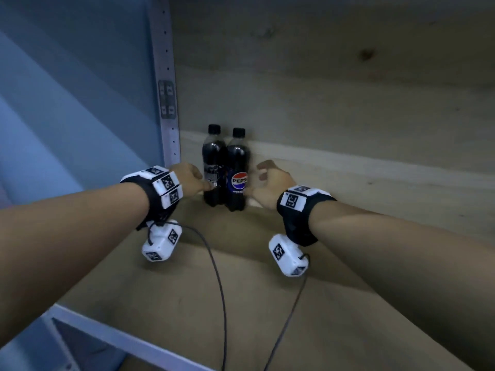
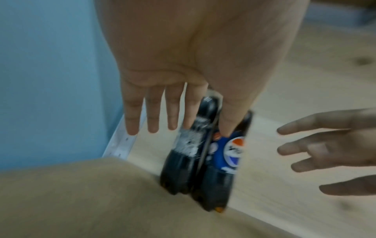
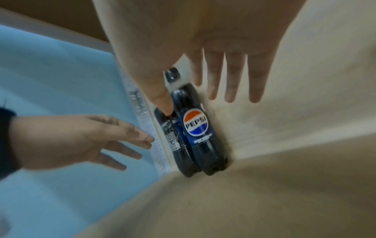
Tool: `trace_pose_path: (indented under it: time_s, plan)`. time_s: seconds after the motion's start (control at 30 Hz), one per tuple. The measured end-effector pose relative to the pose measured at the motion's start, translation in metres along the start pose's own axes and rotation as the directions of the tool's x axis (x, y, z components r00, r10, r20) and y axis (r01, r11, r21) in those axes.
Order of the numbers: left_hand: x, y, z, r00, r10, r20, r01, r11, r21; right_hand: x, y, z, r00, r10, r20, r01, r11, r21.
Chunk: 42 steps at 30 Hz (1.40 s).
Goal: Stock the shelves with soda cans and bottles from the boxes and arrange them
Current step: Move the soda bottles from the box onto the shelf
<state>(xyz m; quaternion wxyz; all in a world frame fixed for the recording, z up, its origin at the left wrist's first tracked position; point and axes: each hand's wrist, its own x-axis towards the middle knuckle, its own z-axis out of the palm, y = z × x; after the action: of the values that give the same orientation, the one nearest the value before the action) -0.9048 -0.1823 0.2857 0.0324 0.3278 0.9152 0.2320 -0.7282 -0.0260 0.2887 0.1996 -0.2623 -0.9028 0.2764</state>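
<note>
Two dark Pepsi bottles with black caps stand upright and touching in the back left corner of a wooden shelf (image 1: 267, 303). The left bottle (image 1: 213, 167) (image 2: 187, 145) (image 3: 173, 138) shows its text side. The right bottle (image 1: 237, 170) (image 2: 230, 154) (image 3: 195, 125) shows the round logo. My left hand (image 1: 192, 178) (image 2: 183, 119) (image 3: 81, 136) is just left of the pair, fingers straight, thumb near the left bottle's label; I cannot tell if it touches. My right hand (image 1: 267, 180) (image 3: 198, 77) (image 2: 325, 145) hovers to the right, fingers spread, holding nothing.
A white perforated metal upright (image 1: 168, 103) stands right beside the left bottle, with a blue wall (image 1: 67, 103) beyond it. A wooden back panel (image 1: 348, 89) rises behind the bottles. The shelf's grey front rail (image 1: 120, 336) runs below my left forearm. Two cables (image 1: 214, 277) hang from the wrist cameras.
</note>
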Motion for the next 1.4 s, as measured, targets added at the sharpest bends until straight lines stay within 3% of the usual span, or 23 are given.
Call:
trace_pose_path:
  time_s: [0.27,0.43,0.53,0.63,0.87,1.07,1.23,1.4]
  plan:
    - [-0.149,0.070,-0.047,0.956,0.128,0.263,-0.214,0.919,0.331,-0.130,-0.009,-0.084,0.946,0.105,0.308,0.015,0.932,-0.363]
    - [-0.240,0.098,-0.050,0.852,0.086,0.516,-0.307,0.882,0.358,-0.230,-0.006,-0.131,0.920,0.093,0.381,0.057,0.930,-0.364]
    - [-0.293,0.113,-0.046,0.820,0.080,0.567,-0.318,0.887,0.335,-0.289,-0.002,-0.149,0.898,0.120,0.424,0.043,0.934,-0.355]
    - [-0.340,0.122,-0.039,0.827,0.118,0.550,-0.326,0.897,0.298,-0.342,0.003,-0.157,0.894,0.145,0.425,-0.022,0.959,-0.281]
    - [-0.438,0.110,0.016,0.813,0.137,0.567,-0.265,0.953,0.150,-0.439,0.024,-0.122,0.888,0.163,0.430,-0.086,0.977,-0.193]
    - [-0.464,0.091,0.075,0.704,0.052,0.709,-0.237,0.957,0.165,-0.465,0.052,-0.065,0.765,0.176,0.619,0.025,0.953,-0.302]
    - [-0.463,0.076,0.112,0.697,0.021,0.717,-0.204,0.964,0.171,-0.458,0.071,-0.015,0.724,0.163,0.671,0.023,0.965,-0.260]
    - [-0.473,0.047,0.169,0.654,-0.025,0.756,-0.177,0.967,0.185,-0.462,0.105,0.042,0.644,0.179,0.744,0.046,0.961,-0.272]
